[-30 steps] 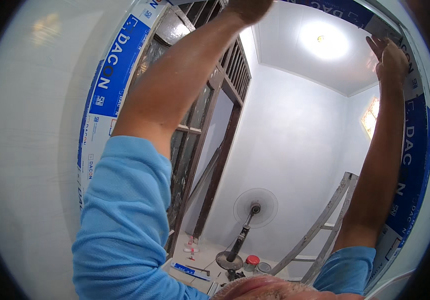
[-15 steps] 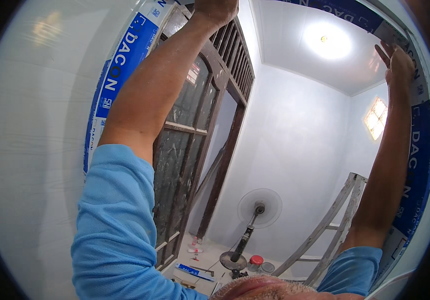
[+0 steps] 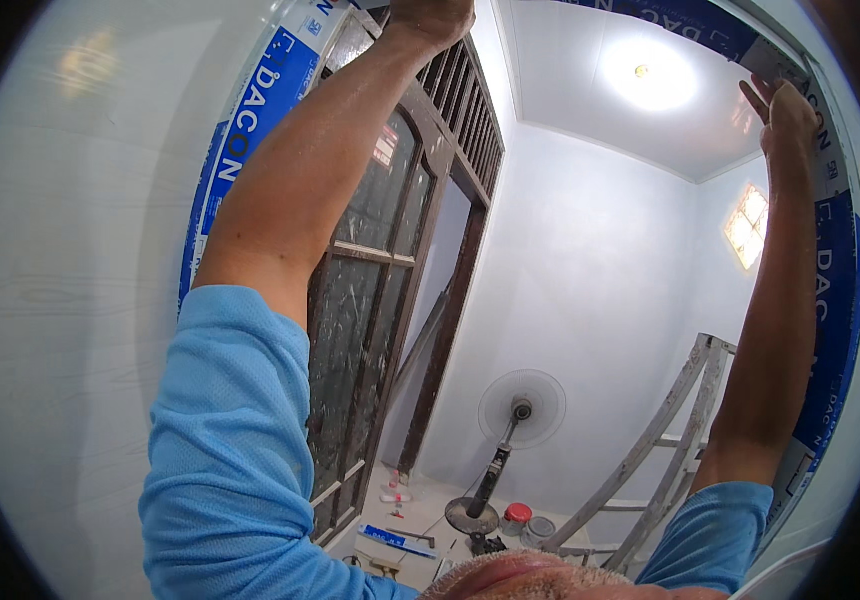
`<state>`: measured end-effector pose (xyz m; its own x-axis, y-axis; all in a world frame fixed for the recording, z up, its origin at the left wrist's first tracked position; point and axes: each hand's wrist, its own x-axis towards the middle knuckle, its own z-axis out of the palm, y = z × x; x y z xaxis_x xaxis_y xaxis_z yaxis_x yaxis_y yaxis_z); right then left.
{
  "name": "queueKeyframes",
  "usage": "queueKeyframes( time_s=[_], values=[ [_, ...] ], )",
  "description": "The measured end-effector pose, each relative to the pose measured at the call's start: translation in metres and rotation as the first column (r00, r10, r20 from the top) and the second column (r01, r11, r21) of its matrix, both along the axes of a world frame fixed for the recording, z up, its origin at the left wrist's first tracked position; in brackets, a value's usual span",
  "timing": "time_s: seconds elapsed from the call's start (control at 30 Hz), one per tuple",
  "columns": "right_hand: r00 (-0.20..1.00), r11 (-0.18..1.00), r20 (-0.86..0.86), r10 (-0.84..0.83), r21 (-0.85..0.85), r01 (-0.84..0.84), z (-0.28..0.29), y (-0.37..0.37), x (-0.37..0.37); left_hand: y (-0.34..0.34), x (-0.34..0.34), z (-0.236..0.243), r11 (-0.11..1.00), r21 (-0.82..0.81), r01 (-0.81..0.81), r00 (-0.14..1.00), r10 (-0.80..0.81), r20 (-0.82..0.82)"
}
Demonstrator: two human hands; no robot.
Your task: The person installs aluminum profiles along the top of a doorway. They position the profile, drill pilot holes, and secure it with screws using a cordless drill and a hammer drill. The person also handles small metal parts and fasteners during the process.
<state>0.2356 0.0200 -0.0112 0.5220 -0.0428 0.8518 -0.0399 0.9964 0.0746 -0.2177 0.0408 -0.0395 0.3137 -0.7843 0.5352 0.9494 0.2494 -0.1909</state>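
Both my arms, in light blue sleeves, are raised inside a frame (image 3: pixel 268 95) wrapped in blue and white printed film. At the top edge of the view is my left hand (image 3: pixel 435 18), close to the frame's upper left; its fingers are mostly cut off, so what they hold cannot be seen. My right hand (image 3: pixel 792 118) rests at the frame's upper right corner. Two of its fingers stretch out apart toward the left, with nothing visible between them. The rest of that hand's fingers are hard to make out against the film.
Beyond the frame stands a dark wooden door (image 3: pixel 375 250) with glass panes. A stand fan (image 3: pixel 521 410), a stepladder (image 3: pixel 685 430) and a red-lidded jar (image 3: pixel 517 514) are on the floor. A blue and white strip (image 3: pixel 397 540) lies near small tools. A round ceiling lamp (image 3: pixel 642 72) is lit.
The view has shifted slightly, moving the fan and ladder a little upward in it. My right hand sits slightly further left and higher in the view; my left hand has barely moved.
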Motion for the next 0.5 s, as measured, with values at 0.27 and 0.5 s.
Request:
queueKeyframes(
  time_s=[0.27, 0.5],
  values=[
    [0.996, 0.992, 0.041, -0.073, -0.102, 0.077, 0.006, -0.01, 0.009, -0.042, 0.003, 0.0, 0.997, 0.076, -0.024, 0.999, 0.027, -0.036],
    [1.0, 1.0, 0.017, -0.011, -0.028, 0.011, 0.003, 0.001, 0.006, -0.009, 0.001, 0.006, 0.997, 0.078, -0.024, 0.999, 0.027, -0.044]
  ],
)
